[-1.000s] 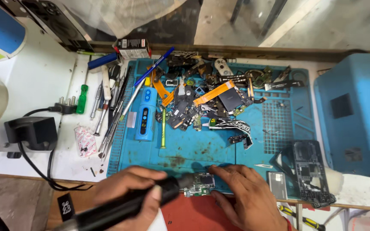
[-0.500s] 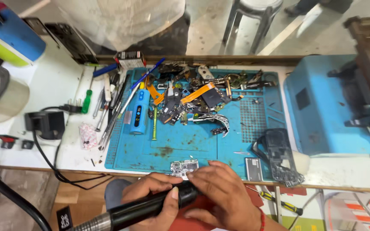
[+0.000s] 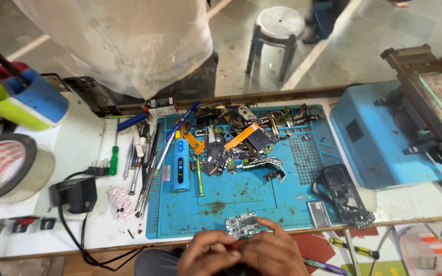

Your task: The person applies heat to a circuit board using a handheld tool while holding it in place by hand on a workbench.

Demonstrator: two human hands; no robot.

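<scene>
A small green circuit board point(image 3: 241, 225) lies at the near edge of the blue work mat point(image 3: 241, 197). My right hand point(image 3: 274, 250) reaches in from the bottom of the view, fingertips pressing on the board's right end. My left hand point(image 3: 204, 253) is curled beside it, just below the board. The two hands touch, and a dark piece of a black tool point(image 3: 235, 269) shows between them; most of it is hidden by the fingers and the frame edge.
A heap of phone parts point(image 3: 241, 135), a blue cylindrical device point(image 3: 181, 164) and screwdrivers point(image 3: 144, 163) cover the mat's far half. A tape roll point(image 3: 6, 166) and black adapter point(image 3: 73, 194) sit left; a blue machine point(image 3: 384, 138) and phone frame point(image 3: 344, 197) right. A person point(image 3: 124, 41) stands behind.
The view has tipped up and away, so my hands sit lower in frame. The long black tool handle seen in my left hand has dropped almost out of view. Both hands stay at the board.
</scene>
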